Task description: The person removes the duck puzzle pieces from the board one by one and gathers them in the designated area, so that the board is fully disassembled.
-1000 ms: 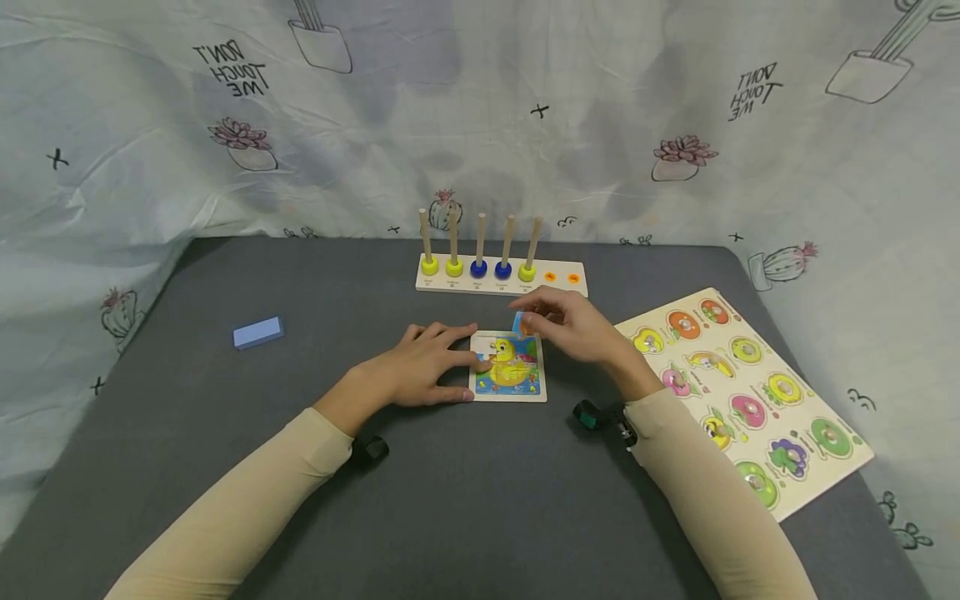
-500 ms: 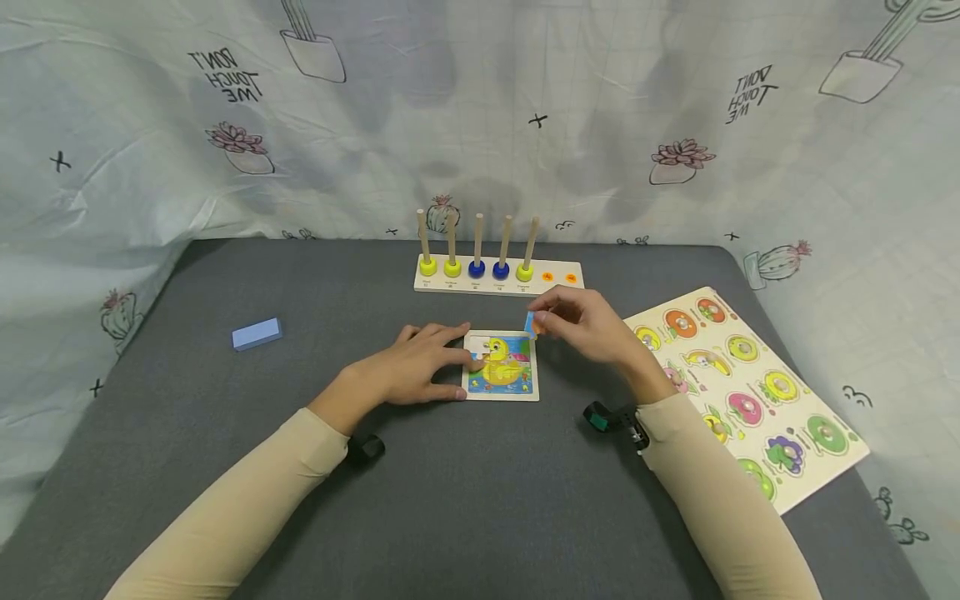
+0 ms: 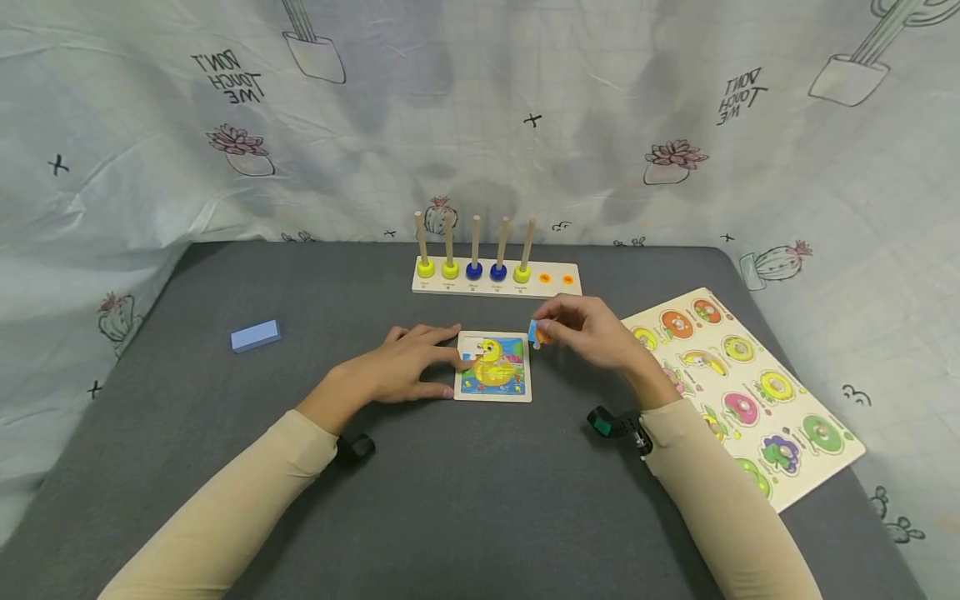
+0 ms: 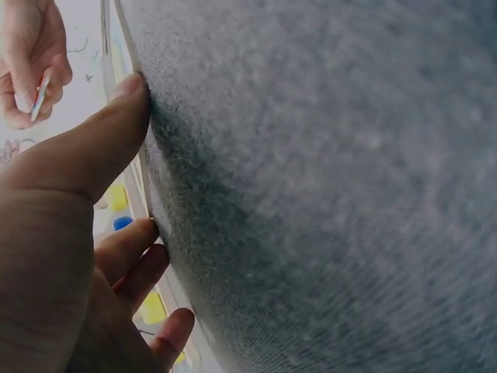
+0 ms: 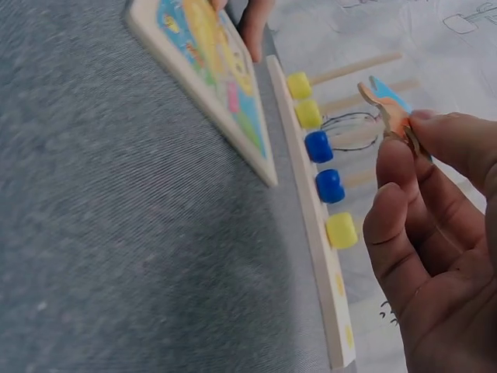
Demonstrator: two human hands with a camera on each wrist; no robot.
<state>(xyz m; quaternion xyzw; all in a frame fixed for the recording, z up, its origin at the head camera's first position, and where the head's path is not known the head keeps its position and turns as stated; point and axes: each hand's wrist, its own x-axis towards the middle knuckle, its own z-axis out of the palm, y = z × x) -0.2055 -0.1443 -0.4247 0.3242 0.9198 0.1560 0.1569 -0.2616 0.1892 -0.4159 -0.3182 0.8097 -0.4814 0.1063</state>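
Observation:
A small square jigsaw puzzle (image 3: 491,385) of a yellow duck lies in its pale wooden frame at the middle of the table. My left hand (image 3: 401,367) rests at its left side with fingers extended; the index finger reaches over the picture and the thumb touches the lower left edge. A pale patch shows at the picture's upper left. Beyond the upper right corner, my right hand (image 3: 588,333) pinches a blue and orange jigsaw piece (image 5: 394,113) between thumb and fingers, raised above the table. In the left wrist view this piece (image 4: 40,97) appears edge-on.
Behind the puzzle stands a pale peg board (image 3: 491,286) with upright wooden pegs and yellow and blue rings. A fruit puzzle board (image 3: 720,392) lies at the right, partly under the right forearm. A blue block (image 3: 255,336) sits at the left. Patterned cloth (image 3: 480,108) hangs behind.
My right hand has drawn the jigsaw piece rightward, from over the puzzle's top edge to beyond its upper right corner. The left hand stays at the frame while the head view shifts slightly.

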